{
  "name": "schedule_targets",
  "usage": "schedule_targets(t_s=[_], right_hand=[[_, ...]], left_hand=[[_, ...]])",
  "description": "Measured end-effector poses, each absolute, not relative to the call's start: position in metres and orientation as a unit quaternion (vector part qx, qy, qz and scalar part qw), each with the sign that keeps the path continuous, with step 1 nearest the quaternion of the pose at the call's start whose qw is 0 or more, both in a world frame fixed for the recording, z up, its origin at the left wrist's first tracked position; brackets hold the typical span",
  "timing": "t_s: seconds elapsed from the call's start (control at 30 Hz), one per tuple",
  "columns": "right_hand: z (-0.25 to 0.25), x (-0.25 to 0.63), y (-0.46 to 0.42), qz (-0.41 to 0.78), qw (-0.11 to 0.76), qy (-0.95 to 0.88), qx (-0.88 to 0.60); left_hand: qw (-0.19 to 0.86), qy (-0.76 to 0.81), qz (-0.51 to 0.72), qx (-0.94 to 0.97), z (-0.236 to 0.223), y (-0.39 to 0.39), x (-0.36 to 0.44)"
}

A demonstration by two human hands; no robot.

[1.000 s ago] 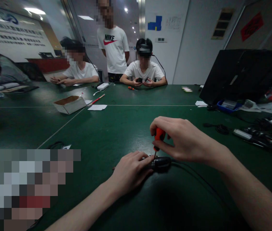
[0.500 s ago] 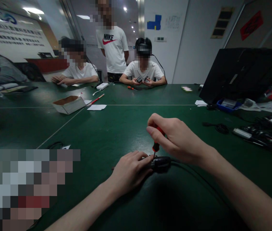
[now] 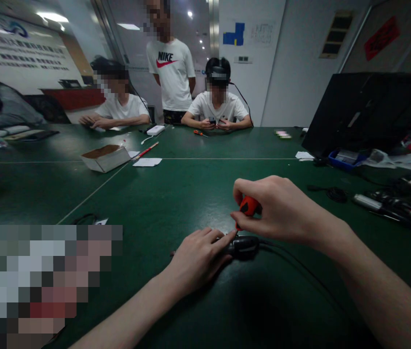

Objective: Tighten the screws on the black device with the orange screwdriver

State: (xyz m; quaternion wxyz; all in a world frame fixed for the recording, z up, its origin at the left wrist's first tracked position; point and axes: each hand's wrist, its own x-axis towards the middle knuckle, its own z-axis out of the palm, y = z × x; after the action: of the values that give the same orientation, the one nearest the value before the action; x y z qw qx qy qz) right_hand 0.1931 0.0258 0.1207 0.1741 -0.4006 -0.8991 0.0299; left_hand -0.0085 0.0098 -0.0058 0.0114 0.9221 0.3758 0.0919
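Observation:
A small black device (image 3: 244,245) with a black cable (image 3: 292,264) lies on the green table (image 3: 176,194) in front of me. My left hand (image 3: 198,257) rests on its left end, fingers curled and pressing it down. My right hand (image 3: 274,208) is closed round a small screwdriver with a red-orange handle (image 3: 248,206). The screwdriver stands nearly upright, its tip down on the top of the device.
An open cardboard box (image 3: 105,157), papers (image 3: 147,162) and a red pen lie further back. A black laptop lid (image 3: 369,111), cables (image 3: 332,194) and tools fill the right side. Two people sit at the far edge; a third stands behind them.
My right hand has shifted its grip on the screwdriver, fingers turning round the handle, which shows more now. The left hand and the device have stayed put.

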Motion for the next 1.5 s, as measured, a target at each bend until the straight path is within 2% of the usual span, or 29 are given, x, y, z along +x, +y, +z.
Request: schedule_targets(t_s=[0.43, 0.7, 1.1, 1.2, 1.43, 1.5], right_hand=[[0.123, 0.195, 0.025, 0.047, 0.170, -0.903, -0.393], [0.120, 0.193, 0.022, -0.019, 0.171, -0.904, -0.391], [0.127, 0.196, 0.020, 0.023, 0.149, -0.905, -0.397], [0.126, 0.198, 0.020, 0.073, 0.163, -0.913, -0.366], [0.116, 0.187, 0.026, 0.360, 0.256, -0.856, -0.268], [0.115, 0.183, 0.026, 0.384, 0.273, -0.838, -0.277]], left_hand=[[-0.014, 0.379, 0.071, 0.922, -0.005, 0.011, -0.009], [-0.023, 0.374, 0.080, 0.924, -0.008, 0.012, -0.009], [-0.030, 0.377, 0.069, 0.923, -0.005, 0.013, -0.009], [-0.028, 0.376, 0.074, 0.923, -0.006, 0.013, -0.010], [-0.018, 0.383, 0.088, 0.920, -0.003, 0.011, -0.009], [-0.019, 0.382, 0.090, 0.920, -0.002, 0.011, -0.009]])
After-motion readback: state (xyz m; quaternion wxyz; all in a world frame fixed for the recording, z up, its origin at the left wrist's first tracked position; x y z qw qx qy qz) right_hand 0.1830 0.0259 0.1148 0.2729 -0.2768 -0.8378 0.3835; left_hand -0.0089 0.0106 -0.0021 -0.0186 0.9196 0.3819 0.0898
